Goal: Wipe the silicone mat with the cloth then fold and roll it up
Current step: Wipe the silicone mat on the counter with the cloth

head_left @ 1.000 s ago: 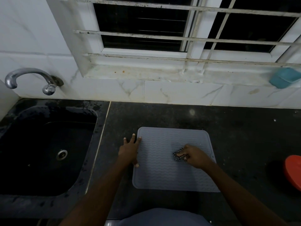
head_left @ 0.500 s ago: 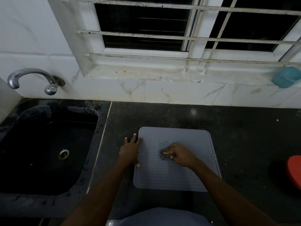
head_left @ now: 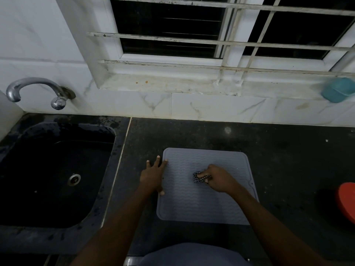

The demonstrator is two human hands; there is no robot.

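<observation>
Dark speckled stone forms the table [head_left: 278, 160], which runs under a barred window [head_left: 211, 35] and a white tiled wall. At the middle of the grey silicone mat [head_left: 192, 206], which lies flat and unfolded on the table, the right hand [head_left: 219, 179] is curled shut on a small checked cloth [head_left: 199, 177], pressing the wadded cloth down on the mat's ribbed surface. Only the cloth's left part shows past the fingers. The left hand [head_left: 152, 174] lies flat with fingers spread apart, holding nothing; it rests on the table at the mat's left edge, with its index fingertip and thumb touching that edge. Both bare forearms reach in from the near side of the mat, over a grey-blue garment at the bottom of the view. Well to the left of the mat, a black sink [head_left: 48, 217] is sunk into the table, with a chrome tap [head_left: 36, 89] on the wall above it. Far right of the mat, a red round thing [head_left: 346, 200] sits at the edge of view. Beyond the mat's far right, a teal object [head_left: 337, 90] rests on the window sill.
</observation>
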